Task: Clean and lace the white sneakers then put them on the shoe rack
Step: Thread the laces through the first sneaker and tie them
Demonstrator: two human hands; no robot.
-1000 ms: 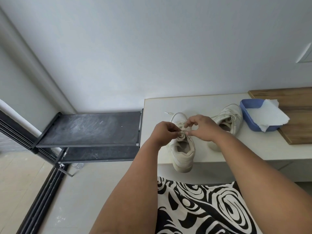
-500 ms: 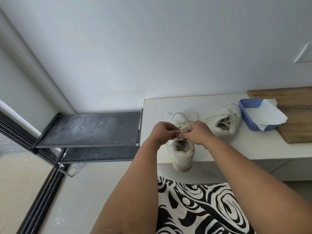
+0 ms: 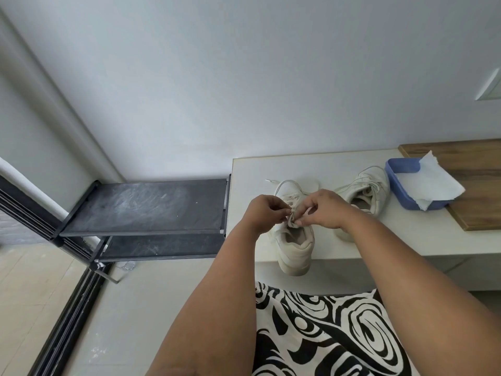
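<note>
Pale grey wall (image 3: 244, 77) behind, cream bench top (image 3: 339, 240) below it. At the centre, left hand (image 3: 261, 214) and right hand (image 3: 324, 210) meeting over the near sneaker (image 3: 294, 248), fingertips curled and pinching the white lace (image 3: 292, 198) at the top of the tongue; both clenched on the lace, close together, not quite touching. Near sneaker standing upright with its toe toward the wall and its heel overhanging the front edge of the bench. One lace end trailing off to the left past the toe, lying flat on the bench. Second sneaker (image 3: 366, 191) to the right, angled, toe pointing toward the blue tray (image 3: 401, 169), heel partly hidden behind the right forearm. Blue tray just beside that sneaker's toe, holding a white paper towel (image 3: 431, 185) that spills over its right rim onto the wooden board (image 3: 474, 207). Black shoe rack (image 3: 151, 204) against the left end of the bench, two dusty shelves, with neither sneaker on it. Black-and-white swirl-patterned fabric (image 3: 325, 335) at bottom, between the forearms.
</note>
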